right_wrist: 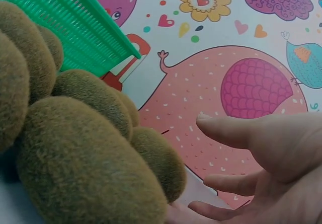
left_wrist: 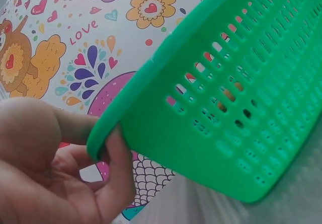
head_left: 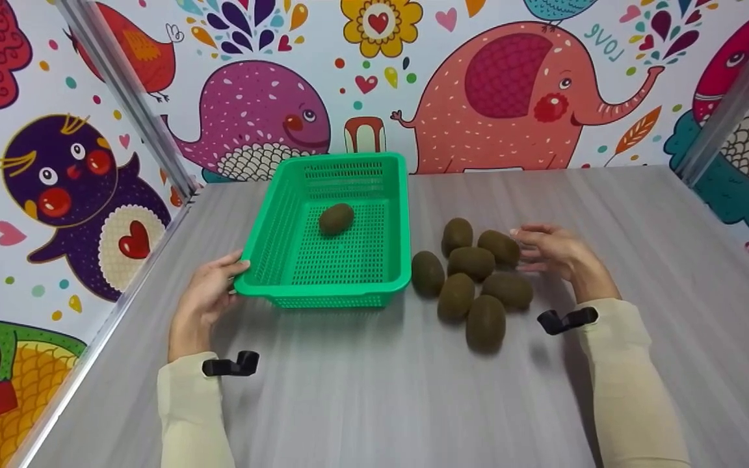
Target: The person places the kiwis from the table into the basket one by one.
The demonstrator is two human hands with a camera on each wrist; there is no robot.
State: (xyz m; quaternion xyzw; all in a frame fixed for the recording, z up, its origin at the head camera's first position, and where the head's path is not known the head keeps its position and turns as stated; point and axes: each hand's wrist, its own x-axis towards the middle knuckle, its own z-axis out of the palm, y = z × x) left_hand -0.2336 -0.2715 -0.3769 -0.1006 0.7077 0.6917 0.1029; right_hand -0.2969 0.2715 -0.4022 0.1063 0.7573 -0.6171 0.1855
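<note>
My left hand (head_left: 209, 292) grips the near left corner of a green plastic basket (head_left: 322, 290), thumb over the rim and fingers curled under it in the left wrist view. One brown kiwi (head_left: 336, 219) lies inside on the perforated floor. To the right of the basket, several more kiwis sit clustered on the table, among them an upper right kiwi (head_left: 499, 247) and a near one (head_left: 486, 324). My right hand (head_left: 560, 253) is beside the cluster's right side, thumb and fingers spread with nothing between them, fingertips close to the upper right kiwi.
The grey wood-grain table (head_left: 361, 390) runs back to a wall (head_left: 381, 97) printed with cartoon animals. Metal posts (head_left: 131, 91) stand at the left and right corners. Each wrist wears a small black camera mount (head_left: 231, 365).
</note>
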